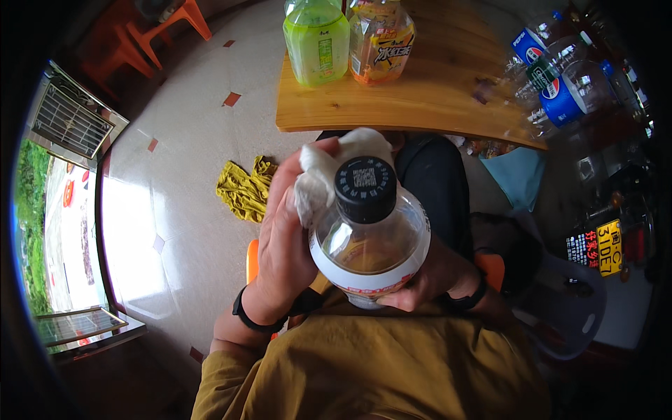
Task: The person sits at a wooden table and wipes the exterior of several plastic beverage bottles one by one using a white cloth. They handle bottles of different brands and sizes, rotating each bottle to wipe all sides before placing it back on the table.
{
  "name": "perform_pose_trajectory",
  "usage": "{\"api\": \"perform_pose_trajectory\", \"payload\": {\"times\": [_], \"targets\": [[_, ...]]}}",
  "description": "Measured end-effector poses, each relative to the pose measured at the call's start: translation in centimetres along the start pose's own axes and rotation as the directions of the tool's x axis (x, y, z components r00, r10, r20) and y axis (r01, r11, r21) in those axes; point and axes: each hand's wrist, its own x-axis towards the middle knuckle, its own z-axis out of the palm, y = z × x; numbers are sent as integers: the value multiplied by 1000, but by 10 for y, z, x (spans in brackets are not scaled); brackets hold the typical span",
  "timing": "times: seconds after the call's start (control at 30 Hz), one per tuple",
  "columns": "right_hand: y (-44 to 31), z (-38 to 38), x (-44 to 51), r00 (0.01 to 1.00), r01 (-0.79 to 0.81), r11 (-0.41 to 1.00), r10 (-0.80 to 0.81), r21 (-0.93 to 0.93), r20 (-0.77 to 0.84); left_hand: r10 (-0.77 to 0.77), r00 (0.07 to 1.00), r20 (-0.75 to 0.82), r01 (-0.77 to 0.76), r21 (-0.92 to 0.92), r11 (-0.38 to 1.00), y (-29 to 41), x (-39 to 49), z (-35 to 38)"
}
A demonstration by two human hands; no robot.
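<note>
A clear plastic bottle (367,247) with a black screw cap (366,189) and a white printed label stands out close before me, its cap towards the camera. My left hand (286,236) holds a white cloth (317,178) against the bottle's far and left side, near the shoulder. Around the lower right part of the bottle is my right hand (425,278), its fingers partly hidden behind the label. The bottle's base is mostly hidden. Both wrists wear black bands.
A wooden table (325,113) carries a green-labelled bottle (317,47) and an orange-labelled bottle (381,47). Several empty Pepsi bottles (562,102) lie at the right. A mustard cloth (244,189) is on the tiled floor. A translucent plastic container (564,315) stands at lower right; orange stools (168,29) are upper left.
</note>
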Motion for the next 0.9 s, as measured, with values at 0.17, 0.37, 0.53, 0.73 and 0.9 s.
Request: {"api": "perform_pose_trajectory", "payload": {"times": [0.17,0.37,0.53,0.73,0.9], "targets": [[-17,24,-26,952,302,907,-304,-295,42,51,976,213,-69,79,994,34,-33,15],[-37,37,-46,990,137,980,-141,-142,-18,280,960,24,-264,-268,927,60,-49,37],[-28,32,-47,993,113,988,-111,105,-28,462,790,402,-606,402,686,54,-41,37],[-19,31,-45,998,59,992,-59,112,2,339,938,70,-346,214,913,35,-31,38],[-17,31,-34,996,65,993,-70,95,59,321,937,136,-341,175,923,44,-32,32]]}}
